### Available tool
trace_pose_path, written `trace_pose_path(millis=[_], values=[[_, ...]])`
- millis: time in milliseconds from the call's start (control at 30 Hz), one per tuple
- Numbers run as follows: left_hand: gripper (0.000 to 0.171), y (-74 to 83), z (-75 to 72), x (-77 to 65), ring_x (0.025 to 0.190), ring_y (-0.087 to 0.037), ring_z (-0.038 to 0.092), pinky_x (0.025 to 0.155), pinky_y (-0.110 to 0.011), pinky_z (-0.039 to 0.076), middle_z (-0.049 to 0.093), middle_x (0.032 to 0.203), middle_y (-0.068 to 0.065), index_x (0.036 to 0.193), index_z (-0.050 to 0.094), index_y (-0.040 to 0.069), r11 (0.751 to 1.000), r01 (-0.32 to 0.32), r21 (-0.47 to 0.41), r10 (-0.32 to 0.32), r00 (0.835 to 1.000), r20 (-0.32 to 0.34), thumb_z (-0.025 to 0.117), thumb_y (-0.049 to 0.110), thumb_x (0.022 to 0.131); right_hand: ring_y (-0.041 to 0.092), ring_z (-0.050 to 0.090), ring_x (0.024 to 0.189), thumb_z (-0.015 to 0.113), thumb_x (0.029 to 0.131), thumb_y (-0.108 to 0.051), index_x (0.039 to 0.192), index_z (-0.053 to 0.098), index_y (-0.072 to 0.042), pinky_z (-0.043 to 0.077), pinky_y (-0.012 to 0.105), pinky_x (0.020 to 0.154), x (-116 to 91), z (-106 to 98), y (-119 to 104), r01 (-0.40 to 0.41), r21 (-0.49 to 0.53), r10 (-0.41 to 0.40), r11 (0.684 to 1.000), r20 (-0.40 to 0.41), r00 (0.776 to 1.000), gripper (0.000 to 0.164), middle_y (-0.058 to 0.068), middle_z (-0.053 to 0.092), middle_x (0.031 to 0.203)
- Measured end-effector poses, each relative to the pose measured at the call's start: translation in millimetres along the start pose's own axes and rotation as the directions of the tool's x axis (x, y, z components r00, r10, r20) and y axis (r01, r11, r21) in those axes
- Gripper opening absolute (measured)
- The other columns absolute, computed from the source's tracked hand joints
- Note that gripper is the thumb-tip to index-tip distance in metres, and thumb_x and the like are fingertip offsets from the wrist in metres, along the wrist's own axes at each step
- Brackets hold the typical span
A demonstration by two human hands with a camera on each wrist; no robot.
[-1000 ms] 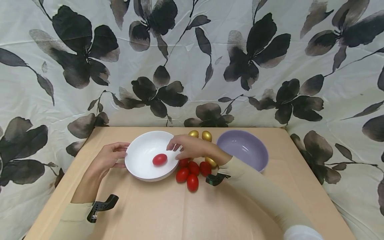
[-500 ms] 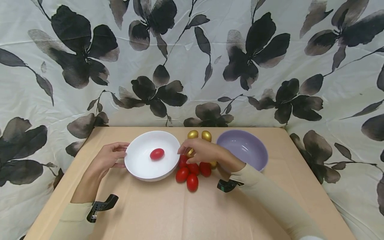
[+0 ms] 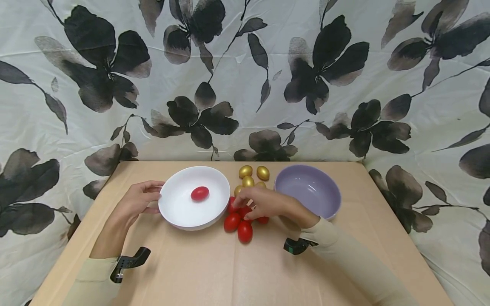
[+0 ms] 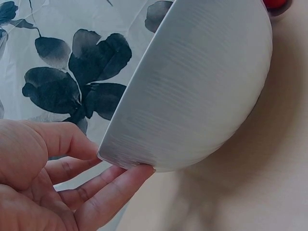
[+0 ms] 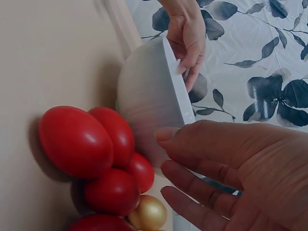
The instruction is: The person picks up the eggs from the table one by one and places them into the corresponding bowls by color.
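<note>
A glossy red egg (image 3: 200, 194) lies inside the white bowl (image 3: 180, 212). My left hand (image 3: 142, 199) holds this bowl at its left side; in the left wrist view the thumb is at the rim and fingertips (image 4: 144, 169) press the outer wall. My right hand (image 3: 264, 202) hovers over a cluster of red eggs (image 3: 245, 232) right of the bowl, fingers relaxed and loosely bent, nothing between them. In the right wrist view its thumb and fingers are apart, beside the red eggs (image 5: 77, 142) and one gold egg (image 5: 148, 212). The hand partly hides the cluster in the head view.
Several gold eggs (image 3: 263, 172) sit behind my right hand. A purple bowl (image 3: 308, 191) stands to the right on the light wooden table (image 3: 199, 272). Behind the table hangs a white cloth (image 3: 245, 76) with dark flowers.
My right hand has moved from over the white bowl rightward and toward me, to above the red eggs. The red egg in the bowl has shifted slightly back and left. The left hand stays put.
</note>
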State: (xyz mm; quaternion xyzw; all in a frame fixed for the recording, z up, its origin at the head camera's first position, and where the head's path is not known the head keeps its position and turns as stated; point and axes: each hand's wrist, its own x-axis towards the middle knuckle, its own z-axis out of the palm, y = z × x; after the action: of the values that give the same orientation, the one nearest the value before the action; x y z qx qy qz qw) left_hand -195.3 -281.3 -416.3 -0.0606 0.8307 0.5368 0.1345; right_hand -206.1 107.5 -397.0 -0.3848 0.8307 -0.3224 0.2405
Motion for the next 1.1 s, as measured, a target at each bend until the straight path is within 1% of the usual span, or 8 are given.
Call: trace_pose_path(millis=[200,267,400,467,633,800,967,1100], values=[[0.052,0.6,0.5,-0.2,0.102,-0.023,0.067,0.077,-0.042,0.064,0.049,0.142,-0.031,0.150,0.043,-0.002,1.000,0.006,-0.002,-0.006,1.000,0.000,0.056,0.007,0.101,0.019,0.066,0.111,0.081,0.085,-0.004,0.119,0.070,-0.012,0.060,0.030,0.089,-5,7,4,-0.025,0.004,0.025,1.000,0.019,1.000,0.037,0.002,0.071,0.116],[0.052,0.5,0.5,-0.2,0.102,-0.023,0.067,0.077,-0.042,0.064,0.049,0.141,-0.031,0.150,0.042,-0.002,1.000,0.006,-0.003,-0.006,1.000,0.000,0.056,0.007,0.101,0.017,0.065,0.109,0.081,0.085,-0.004,0.118,0.070,-0.013,0.059,0.029,0.090,-6,10,7,-0.017,-0.008,0.017,1.000,0.026,1.000,0.036,0.001,0.071,0.116],[0.052,-0.1,0.5,-0.3,0.100,-0.021,0.067,0.076,-0.042,0.064,0.048,0.142,-0.031,0.150,0.042,-0.002,1.000,0.000,-0.006,0.000,1.000,0.000,0.055,0.007,0.101,0.017,0.066,0.108,0.080,0.085,-0.004,0.118,0.070,-0.011,0.058,0.026,0.090,-7,15,11,0.011,-0.038,-0.010,0.999,0.040,0.999,0.036,0.002,0.071,0.116],[0.052,-0.4,0.4,-0.4,0.099,-0.020,0.067,0.076,-0.041,0.064,0.049,0.142,-0.031,0.151,0.042,-0.002,1.000,0.000,-0.005,0.000,1.000,0.000,0.055,0.007,0.101,0.018,0.066,0.108,0.080,0.085,-0.003,0.119,0.070,-0.011,0.058,0.027,0.091,-8,17,12,0.011,-0.038,-0.010,0.999,0.044,0.999,0.036,0.003,0.070,0.116],[0.052,-0.9,0.2,-0.6,0.100,-0.021,0.067,0.076,-0.041,0.064,0.049,0.142,-0.031,0.151,0.042,-0.002,1.000,0.000,-0.003,0.000,1.000,-0.002,0.056,0.007,0.102,0.016,0.066,0.108,0.080,0.085,-0.005,0.120,0.071,-0.015,0.057,0.024,0.091,-10,21,13,-0.013,-0.037,0.015,0.999,0.045,0.999,0.037,-0.003,0.070,0.115],[0.052,-1.2,0.2,-0.3,0.100,-0.021,0.067,0.076,-0.042,0.064,0.050,0.140,-0.030,0.150,0.042,-0.002,1.000,-0.002,-0.002,0.002,1.000,-0.004,0.056,0.007,0.101,0.016,0.065,0.106,0.079,0.085,-0.003,0.119,0.071,-0.017,0.058,0.023,0.090,-10,24,13,-0.010,-0.051,0.012,0.999,0.051,0.999,0.038,-0.007,0.069,0.113],[0.052,-0.6,-0.3,-0.5,0.100,-0.021,0.067,0.077,-0.042,0.064,0.050,0.140,-0.030,0.150,0.043,-0.001,1.000,-0.002,0.000,0.002,1.000,-0.005,0.056,0.007,0.101,0.013,0.065,0.104,0.079,0.085,-0.004,0.116,0.072,-0.018,0.058,0.024,0.090,-11,26,13,-0.009,-0.070,0.013,0.998,0.050,0.999,0.036,-0.009,0.069,0.111],[0.052,0.4,0.0,-0.9,0.100,-0.021,0.067,0.077,-0.042,0.064,0.050,0.141,-0.031,0.150,0.043,-0.002,1.000,-0.002,0.001,0.002,1.000,-0.006,0.056,0.007,0.101,0.010,0.064,0.101,0.079,0.086,-0.006,0.114,0.073,-0.019,0.057,0.023,0.090,-12,27,14,0.000,-0.107,0.006,0.994,0.052,0.999,0.032,-0.011,0.069,0.109]])
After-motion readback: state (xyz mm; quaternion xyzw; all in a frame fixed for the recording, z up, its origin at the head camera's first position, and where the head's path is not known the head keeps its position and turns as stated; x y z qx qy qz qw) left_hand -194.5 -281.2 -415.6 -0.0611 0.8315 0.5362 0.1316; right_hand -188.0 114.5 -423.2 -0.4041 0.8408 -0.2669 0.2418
